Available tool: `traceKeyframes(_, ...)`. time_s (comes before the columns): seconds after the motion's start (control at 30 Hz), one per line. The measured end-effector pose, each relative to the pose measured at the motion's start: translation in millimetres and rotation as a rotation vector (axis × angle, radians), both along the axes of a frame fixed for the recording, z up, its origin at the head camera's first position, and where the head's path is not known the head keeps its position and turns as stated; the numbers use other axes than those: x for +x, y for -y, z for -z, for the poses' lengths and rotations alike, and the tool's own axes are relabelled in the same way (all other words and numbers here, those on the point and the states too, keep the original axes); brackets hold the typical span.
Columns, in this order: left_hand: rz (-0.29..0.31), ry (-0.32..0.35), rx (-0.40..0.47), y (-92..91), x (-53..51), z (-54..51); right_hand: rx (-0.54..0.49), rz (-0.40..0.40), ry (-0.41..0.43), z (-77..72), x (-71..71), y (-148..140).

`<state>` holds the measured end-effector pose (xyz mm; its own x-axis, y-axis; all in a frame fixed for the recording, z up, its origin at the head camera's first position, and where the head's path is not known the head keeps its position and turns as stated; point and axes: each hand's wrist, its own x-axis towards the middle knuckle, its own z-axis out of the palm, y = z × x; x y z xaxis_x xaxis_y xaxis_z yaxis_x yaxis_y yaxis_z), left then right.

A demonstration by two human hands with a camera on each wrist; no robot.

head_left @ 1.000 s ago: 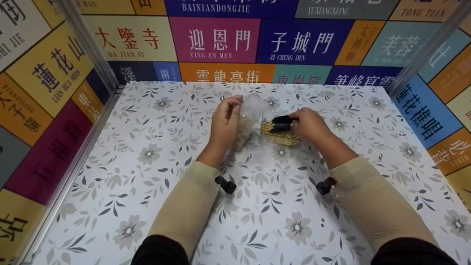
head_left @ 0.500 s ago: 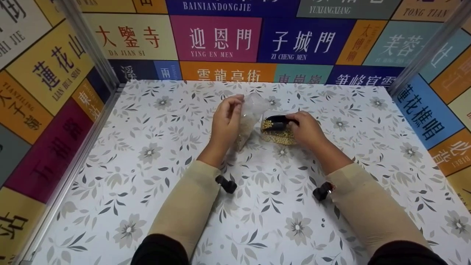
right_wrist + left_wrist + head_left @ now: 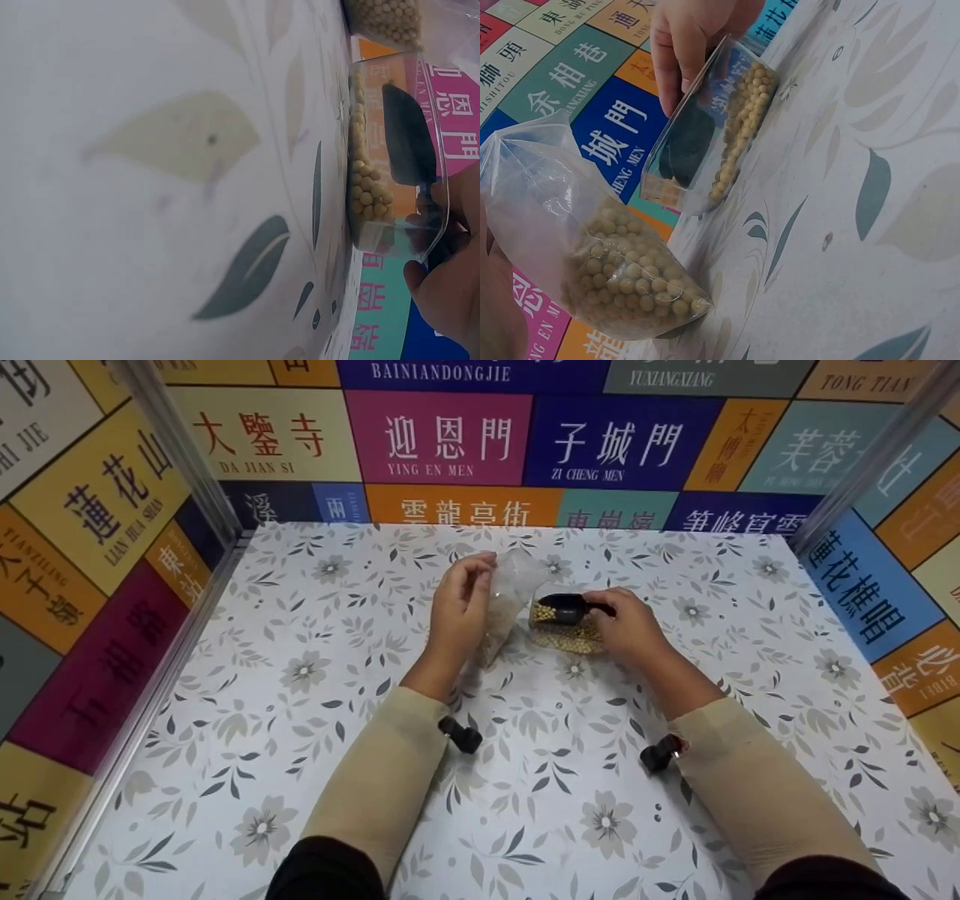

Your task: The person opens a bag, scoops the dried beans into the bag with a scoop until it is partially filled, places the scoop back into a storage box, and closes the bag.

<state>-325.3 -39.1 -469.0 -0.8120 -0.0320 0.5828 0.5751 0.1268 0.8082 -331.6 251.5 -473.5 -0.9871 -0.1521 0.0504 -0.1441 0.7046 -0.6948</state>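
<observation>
My left hand (image 3: 461,604) grips the side of a clear plastic bag (image 3: 504,615), upright on the table. Pale round beans (image 3: 630,274) fill its lower part; the upper part stands up loosely. Right of the bag is a clear rectangular box (image 3: 401,64) with a layer of similar beans (image 3: 369,191), deeper at one end. In my right hand (image 3: 630,626) is the handle of a black scoop (image 3: 562,607). Its bowl sits inside the box above the layer, mouth toward the bag. Beans show by its mouth; how many lie in it I cannot tell.
A white flower-patterned cloth (image 3: 525,795) covers the table. Panels with coloured lettered blocks (image 3: 442,442) stand behind it and along both sides. Metal posts (image 3: 187,450) mark the back corners. Small black devices (image 3: 461,735) are strapped at both wrists.
The right hand has moved slightly down, and the scoop has shifted left within the box and levelled from its steeper tilt. My left hand and the bag have stayed put.
</observation>
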Motion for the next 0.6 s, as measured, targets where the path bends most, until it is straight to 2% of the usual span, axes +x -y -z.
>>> traceKeyframes(0.13,-0.004,0.0,-0.02,0.1,0.4,0.4,-0.022,-0.01,-0.003,0.1,2.0,-3)
traceKeyframes(0.33,-0.005,0.003,-0.005,-0.8,-0.8,1.5,0.007,-0.052,-0.045,-0.4,5.6,-4)
traceKeyframes(0.6,-0.009,0.003,0.009,-2.7,0.3,-0.8,-0.014,-0.06,-0.025,-0.7,13.9,-5)
